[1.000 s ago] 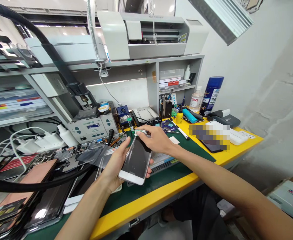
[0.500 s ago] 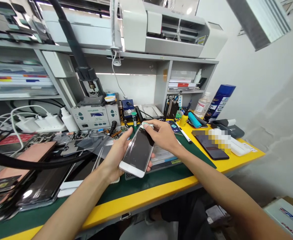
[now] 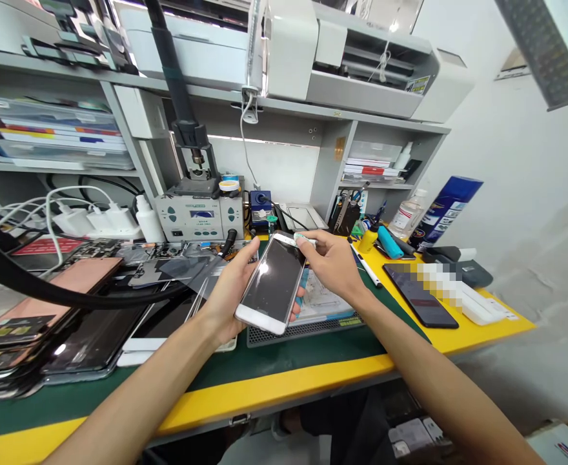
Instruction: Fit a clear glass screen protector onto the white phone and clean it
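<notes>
Head view: our left hand (image 3: 230, 294) curls its fingers around the white-framed phone (image 3: 273, 282), tilted above the green mat (image 3: 259, 369), its dark screen speckled and glossy. Our right hand (image 3: 331, 266) pinches a small whitish piece (image 3: 304, 241) at its far edge.

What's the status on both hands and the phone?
Left hand gripping white phone, screen up. Right hand at its top edge. Nothing visible blocking the screen.

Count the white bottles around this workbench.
2: a white bottle left of the grey control box, and another white bottle at the right end of the shelf. The clutter may hide more.
</notes>
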`<state>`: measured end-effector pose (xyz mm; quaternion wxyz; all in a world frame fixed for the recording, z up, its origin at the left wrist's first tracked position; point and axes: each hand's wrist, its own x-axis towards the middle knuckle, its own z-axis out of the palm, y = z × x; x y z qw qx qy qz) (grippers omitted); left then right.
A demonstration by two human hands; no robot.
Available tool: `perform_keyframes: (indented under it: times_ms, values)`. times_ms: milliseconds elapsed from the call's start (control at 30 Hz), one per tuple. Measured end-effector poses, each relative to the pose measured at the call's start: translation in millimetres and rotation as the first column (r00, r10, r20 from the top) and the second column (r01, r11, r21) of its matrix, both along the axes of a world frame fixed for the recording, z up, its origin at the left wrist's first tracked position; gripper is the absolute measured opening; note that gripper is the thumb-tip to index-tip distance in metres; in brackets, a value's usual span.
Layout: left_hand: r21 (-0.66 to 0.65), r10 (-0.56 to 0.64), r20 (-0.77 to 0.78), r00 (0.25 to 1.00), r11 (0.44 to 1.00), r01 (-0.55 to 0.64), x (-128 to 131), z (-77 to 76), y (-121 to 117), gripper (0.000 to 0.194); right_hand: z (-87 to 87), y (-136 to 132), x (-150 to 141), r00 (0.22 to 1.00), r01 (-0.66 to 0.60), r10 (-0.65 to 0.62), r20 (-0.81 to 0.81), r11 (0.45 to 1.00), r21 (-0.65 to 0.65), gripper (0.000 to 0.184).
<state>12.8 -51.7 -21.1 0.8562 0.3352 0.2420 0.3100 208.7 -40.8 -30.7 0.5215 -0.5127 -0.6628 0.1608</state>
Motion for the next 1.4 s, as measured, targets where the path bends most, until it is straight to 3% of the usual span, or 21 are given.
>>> perform_keyframes:
  times_ms: [300, 500, 600, 900, 1233, 1400]
  values:
    - [0.051, 0.064, -0.007, 0.998, 0.997, -0.063, -1, -1.1, 2, 0.065, -0.1, 3, 1, 0.996, -0.012, 0.009, -0.086, 1.000, -0.027, 0.034]
    - [0.067, 0.182, -0.131, 0.974, 0.982, -0.175, 0, 0.5, -2, 0.057, -2.8, 7, -1, 0.993, -0.022, 0.016, -0.113, 0.999, -0.047, 0.035]
    - [0.091, 0.190, -0.171, 0.967, 0.980, -0.176, 0, -0.8, -2, 0.058, -1.5, 7, 0, 0.988, -0.033, 0.024, -0.152, 0.998, -0.054, 0.034]
    - [0.048, 0.315, -0.315, 0.895, 0.947, -0.317, 6, -2.3, -1, 0.058, -3.3, 6, 1, 0.960, -0.120, 0.088, -0.267, 0.987, -0.109, 0.036]
    - [0.044, 0.368, -0.317, 0.874, 0.926, -0.374, 11, 4.0, -9, 0.051, -0.8, 12, 3, 0.872, -0.266, 0.130, -0.471, 0.935, -0.233, 0.035]
    - [0.095, 0.397, -0.256, 0.881, 0.918, -0.385, 16, 4.4, -10, 0.050, 3.0, 8, 2, 0.914, -0.236, 0.134, -0.383, 0.943, -0.234, 0.036]
